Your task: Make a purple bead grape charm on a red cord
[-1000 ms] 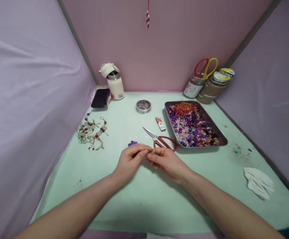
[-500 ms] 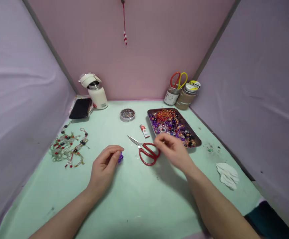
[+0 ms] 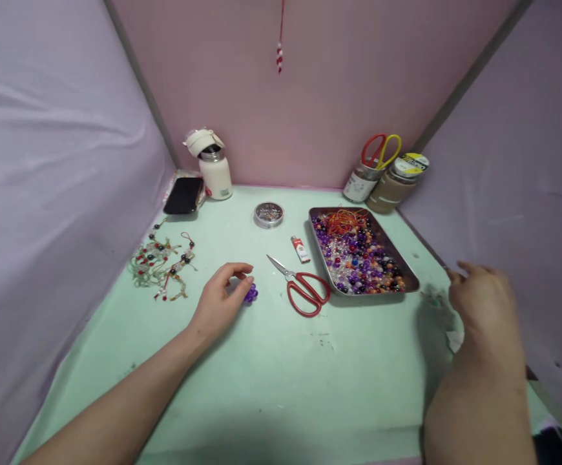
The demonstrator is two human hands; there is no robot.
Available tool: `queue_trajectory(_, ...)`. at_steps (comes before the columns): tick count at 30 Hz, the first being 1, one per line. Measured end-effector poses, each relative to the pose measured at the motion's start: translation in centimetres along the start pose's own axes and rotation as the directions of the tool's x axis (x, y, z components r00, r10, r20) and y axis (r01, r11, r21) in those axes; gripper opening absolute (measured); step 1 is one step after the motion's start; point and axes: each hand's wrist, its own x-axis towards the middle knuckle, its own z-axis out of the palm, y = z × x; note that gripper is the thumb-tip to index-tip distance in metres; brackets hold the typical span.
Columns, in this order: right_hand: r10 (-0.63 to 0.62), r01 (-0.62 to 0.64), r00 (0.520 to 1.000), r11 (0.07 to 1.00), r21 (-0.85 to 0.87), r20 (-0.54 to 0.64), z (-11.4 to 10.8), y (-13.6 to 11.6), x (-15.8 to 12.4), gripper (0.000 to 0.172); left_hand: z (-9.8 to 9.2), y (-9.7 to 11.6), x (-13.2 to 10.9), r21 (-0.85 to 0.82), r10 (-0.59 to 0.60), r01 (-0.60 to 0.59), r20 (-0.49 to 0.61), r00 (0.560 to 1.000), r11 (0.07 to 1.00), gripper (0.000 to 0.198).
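A small cluster of purple beads sits at the thumb of my left hand, low over the table. The curled fingers and thumb hold it, partly hiding it. Out past the right side of the bead tray, my right hand is raised with its fingertips pinched together. Whatever is between them is too fine to make out. Red-handled scissors lie slightly open between the hands, nearer the left one. The metal tray contains loose purple, clear, black and orange beads and a tangle of orange thread.
A red and white lighter and a round clear case lie beyond the scissors. Strung bead pieces, a phone and a white bottle are at left. Two jars stand back right. White cloth is partly hidden by my right arm.
My right hand has swung far right, away from the tray and scissors. My left hand stays by the purple beads, its index finger lifted slightly off the thumb. The view has turned right.
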Motion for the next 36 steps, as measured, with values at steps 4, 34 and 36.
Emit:
queue_trajectory(4,-0.052,0.056,0.997,0.996,0.068,-0.056,-0.9,-3.6,-0.8,0.044,-0.7,-0.3,0.0,0.168,0.080,-0.119,0.222,0.972,0.979,0.055)
queue_trajectory(34,-0.573,0.529,0.764,0.820,0.219,0.296,3.3,-14.4,10.3,0.027,1.1,-3.1,0.3,0.302,0.391,-0.449,0.234,0.890,0.841,0.030)
queue_trajectory(36,-0.621,0.570,0.725,0.784,0.247,0.299,3.9,-14.8,10.2,0.027,1.1,-3.1,0.3,0.321,0.385,-0.448,0.242,0.891,0.834,0.031)
